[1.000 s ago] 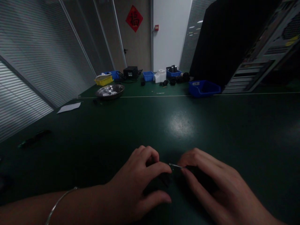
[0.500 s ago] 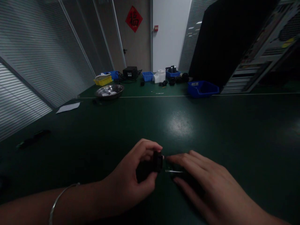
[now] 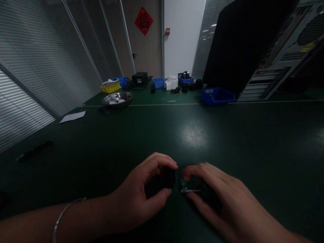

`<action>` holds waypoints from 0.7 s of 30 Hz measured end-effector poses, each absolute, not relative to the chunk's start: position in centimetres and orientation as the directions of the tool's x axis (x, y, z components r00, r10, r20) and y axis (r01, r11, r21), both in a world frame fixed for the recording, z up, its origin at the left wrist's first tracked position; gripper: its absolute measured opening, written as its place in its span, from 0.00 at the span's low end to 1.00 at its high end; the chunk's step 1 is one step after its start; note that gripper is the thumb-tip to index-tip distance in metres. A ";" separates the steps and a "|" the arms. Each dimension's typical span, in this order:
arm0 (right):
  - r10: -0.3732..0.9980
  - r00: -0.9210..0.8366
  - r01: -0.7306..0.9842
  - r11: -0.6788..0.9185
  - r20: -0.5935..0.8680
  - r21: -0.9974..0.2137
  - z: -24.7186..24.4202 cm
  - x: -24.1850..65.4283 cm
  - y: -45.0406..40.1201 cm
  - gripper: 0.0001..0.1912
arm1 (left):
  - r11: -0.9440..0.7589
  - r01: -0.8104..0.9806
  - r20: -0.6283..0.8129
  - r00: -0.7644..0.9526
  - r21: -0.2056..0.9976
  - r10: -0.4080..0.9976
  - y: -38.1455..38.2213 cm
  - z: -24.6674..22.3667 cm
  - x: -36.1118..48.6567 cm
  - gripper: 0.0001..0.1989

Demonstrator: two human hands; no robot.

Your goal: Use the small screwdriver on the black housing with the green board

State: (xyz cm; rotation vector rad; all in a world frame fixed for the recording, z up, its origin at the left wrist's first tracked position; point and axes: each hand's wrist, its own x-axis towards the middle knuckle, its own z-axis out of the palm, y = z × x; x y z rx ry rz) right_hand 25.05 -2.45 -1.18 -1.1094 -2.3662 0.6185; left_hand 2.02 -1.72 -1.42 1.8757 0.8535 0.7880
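Observation:
My left hand (image 3: 146,192) holds a small black part (image 3: 172,178) between its thumb and fingers, low in the middle of the view. Just right of it, my right hand (image 3: 220,195) grips a small green circuit board (image 3: 184,184) between thumb and forefinger. A thin, shiny metal strip or rod (image 3: 191,191) runs from the board's lower edge toward the right palm. A narrow gap separates the black part from the board. The right hand's palm side is in shadow.
On the green table (image 3: 113,135) lie a paper sheet (image 3: 72,116) and a dark object (image 3: 35,151) at left. Farther back are a metal bowl (image 3: 117,99), a yellow basket (image 3: 110,87), a blue bin (image 3: 217,96), a white device (image 3: 171,83) and a black computer case (image 3: 240,44).
My right forefinger has bent down onto the green board, which now shows more clearly. The black part has turned slightly in my left hand.

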 end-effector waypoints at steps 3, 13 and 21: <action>0.820 -0.520 0.581 0.546 0.240 -0.604 -1.3 25.0 -2.5 0.18 | -0.407 0.236 0.196 0.603 0.883 0.774 -1.8 -1.1 2.1 0.22; 0.844 -0.423 0.526 0.525 0.331 -0.669 -1.6 25.0 -3.0 0.25 | -0.593 0.129 0.347 0.706 0.795 0.617 -1.8 -0.5 2.2 0.26; 0.865 -0.368 0.449 0.487 0.341 -0.750 -1.3 24.8 -3.0 0.26 | -0.545 0.104 0.324 0.706 0.832 0.630 -1.9 -0.1 2.3 0.25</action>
